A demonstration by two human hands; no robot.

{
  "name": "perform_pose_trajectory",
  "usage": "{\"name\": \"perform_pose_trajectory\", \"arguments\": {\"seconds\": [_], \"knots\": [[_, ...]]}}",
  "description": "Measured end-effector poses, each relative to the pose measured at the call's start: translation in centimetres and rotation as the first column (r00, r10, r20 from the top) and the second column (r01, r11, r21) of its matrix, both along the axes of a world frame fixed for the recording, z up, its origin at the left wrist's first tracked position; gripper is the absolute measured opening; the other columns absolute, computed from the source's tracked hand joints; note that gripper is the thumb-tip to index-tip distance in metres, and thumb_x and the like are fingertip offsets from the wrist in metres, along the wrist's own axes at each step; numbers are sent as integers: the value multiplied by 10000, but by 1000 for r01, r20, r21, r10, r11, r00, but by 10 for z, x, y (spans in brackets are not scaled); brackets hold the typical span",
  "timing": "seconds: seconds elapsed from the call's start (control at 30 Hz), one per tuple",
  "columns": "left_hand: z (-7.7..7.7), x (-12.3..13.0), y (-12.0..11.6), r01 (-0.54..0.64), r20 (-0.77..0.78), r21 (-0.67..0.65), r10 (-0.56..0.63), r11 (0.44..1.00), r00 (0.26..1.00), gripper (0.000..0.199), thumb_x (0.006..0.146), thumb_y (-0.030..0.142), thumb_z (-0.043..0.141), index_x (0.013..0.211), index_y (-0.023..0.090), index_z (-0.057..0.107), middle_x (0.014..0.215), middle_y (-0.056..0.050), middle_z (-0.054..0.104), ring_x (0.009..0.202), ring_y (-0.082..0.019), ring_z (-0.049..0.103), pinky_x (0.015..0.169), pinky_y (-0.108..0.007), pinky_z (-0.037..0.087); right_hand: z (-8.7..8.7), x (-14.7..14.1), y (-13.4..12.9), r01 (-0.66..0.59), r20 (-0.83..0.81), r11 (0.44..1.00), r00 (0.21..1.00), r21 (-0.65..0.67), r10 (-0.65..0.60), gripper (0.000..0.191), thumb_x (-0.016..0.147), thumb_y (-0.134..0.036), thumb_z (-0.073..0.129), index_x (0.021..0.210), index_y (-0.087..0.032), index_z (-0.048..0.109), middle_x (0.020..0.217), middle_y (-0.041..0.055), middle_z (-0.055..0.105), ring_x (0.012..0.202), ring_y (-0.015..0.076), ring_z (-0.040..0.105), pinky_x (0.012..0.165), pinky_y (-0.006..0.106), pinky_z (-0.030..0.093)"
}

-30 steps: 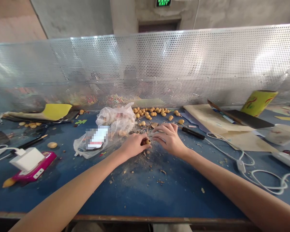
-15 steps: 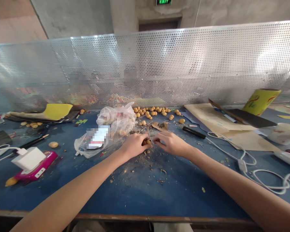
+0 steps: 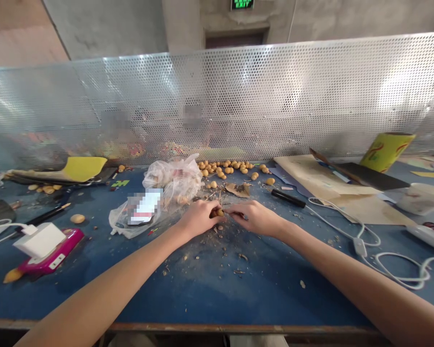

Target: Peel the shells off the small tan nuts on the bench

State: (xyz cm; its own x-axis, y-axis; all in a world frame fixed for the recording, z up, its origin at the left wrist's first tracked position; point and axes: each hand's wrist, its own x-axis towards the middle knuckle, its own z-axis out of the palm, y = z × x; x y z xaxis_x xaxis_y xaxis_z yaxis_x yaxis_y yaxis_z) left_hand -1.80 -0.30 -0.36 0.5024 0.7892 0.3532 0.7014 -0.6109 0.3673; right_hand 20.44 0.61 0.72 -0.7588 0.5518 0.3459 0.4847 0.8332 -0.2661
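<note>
My left hand [image 3: 198,219] is closed around a small tan gourd [image 3: 219,212] just above the blue table, near its middle. Most of the gourd is hidden by my fingers. My right hand [image 3: 255,218] faces it from the right, thumb and fingers drawn together in a pinch at the gourd's end. Whatever lies between those fingertips is too small to make out. Under both hands the table is strewn with dry crumbs and bits of stem. A dry brown leaf [image 3: 238,190] lies just beyond them.
Several small gourds [image 3: 228,166] lie along the perforated metal screen [image 3: 253,101]. Left are a plastic bag [image 3: 173,178], a phone [image 3: 147,205] and a pink power strip [image 3: 70,243] with a white charger [image 3: 39,239]. Right are a black cylinder [image 3: 288,198], white cable [image 3: 359,246] and brown paper [image 3: 332,188].
The view has shifted very slightly. My right fingertips have moved a little closer to the gourd, which my left hand still grips in the same place.
</note>
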Motion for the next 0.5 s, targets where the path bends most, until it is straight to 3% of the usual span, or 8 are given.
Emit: {"name": "perform_pose_trajectory", "arguments": {"seconds": [0.5], "knots": [[-1,0,1,18,-2,-6,-18,1000,1000,180,838,344,700,937,197,671,815,-18,709,719,-168,645,615,-258,436,6,-1,-7,57,-64,993,996,-101,-63,229,878,-145,486,948,-202,697,666,-29,631,554,90,477,585,246,355]]}}
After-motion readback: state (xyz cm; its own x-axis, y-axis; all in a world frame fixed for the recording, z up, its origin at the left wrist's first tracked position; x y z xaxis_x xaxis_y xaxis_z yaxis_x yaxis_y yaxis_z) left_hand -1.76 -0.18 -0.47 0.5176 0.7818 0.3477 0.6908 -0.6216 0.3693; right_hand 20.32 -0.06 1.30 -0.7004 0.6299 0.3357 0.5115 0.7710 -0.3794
